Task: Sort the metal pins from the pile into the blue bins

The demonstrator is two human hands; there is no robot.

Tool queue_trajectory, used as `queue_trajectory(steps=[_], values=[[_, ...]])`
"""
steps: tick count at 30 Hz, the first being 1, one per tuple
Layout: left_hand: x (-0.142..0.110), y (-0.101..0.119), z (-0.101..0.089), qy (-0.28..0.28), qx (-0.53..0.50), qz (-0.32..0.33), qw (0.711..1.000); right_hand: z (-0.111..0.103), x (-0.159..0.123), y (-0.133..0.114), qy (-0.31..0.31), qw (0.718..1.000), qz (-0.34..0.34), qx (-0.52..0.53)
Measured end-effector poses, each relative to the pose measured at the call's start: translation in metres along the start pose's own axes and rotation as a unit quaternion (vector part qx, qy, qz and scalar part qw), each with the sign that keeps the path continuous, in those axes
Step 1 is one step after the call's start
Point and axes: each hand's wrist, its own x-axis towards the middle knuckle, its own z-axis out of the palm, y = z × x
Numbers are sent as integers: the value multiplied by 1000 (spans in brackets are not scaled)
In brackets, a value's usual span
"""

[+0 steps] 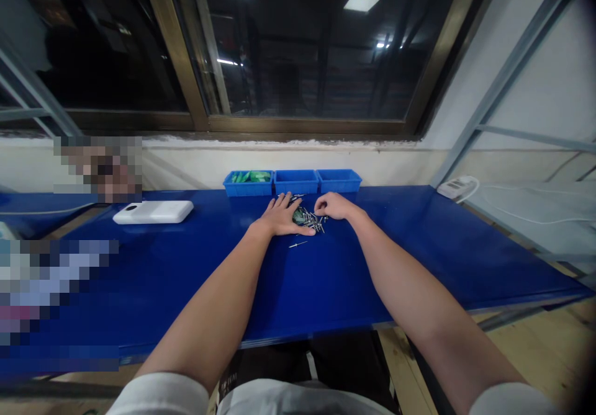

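A small heap of thin metal pieces that look like pop rivets [313, 220] lies on the blue tabletop [321, 285], with something green among them. My left hand [279, 216] rests over the left side of the heap, open, its fingers spread and thumb stretched along the near edge. At the heap's right edge is my right hand [336, 206], fingers curled together in a pinch; what is between the fingertips is hidden. One loose rivet [298, 244] lies apart, nearer to me.
Behind the heap, against the wall, stand three joined blue bins: the left bin [248, 190] holds green packets, beside the middle bin [296, 188] and right bin [339, 188]. A white device [153, 212] lies left. A white power strip [457, 187] sits at the far right.
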Motion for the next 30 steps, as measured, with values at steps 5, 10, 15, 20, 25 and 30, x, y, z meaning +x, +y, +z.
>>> queue_trajectory(steps=[5,10,15,20,25,30], values=[[1,0,5,42,-4,2,999,5,4,4,32,998,2,-59],[4,0,6,119,-22,12,993,4,4,4,92,991,29,-95],[6,2,0,210,-37,34,976,3,2,-7,86,993,6,-78],[8,6,-3,218,-65,81,970,6,2,-17,102,992,-39,-60],[7,10,-5,216,-65,92,970,9,4,-21,113,990,-57,-62],[7,11,-3,229,-42,79,969,13,5,-20,114,991,-63,-11]])
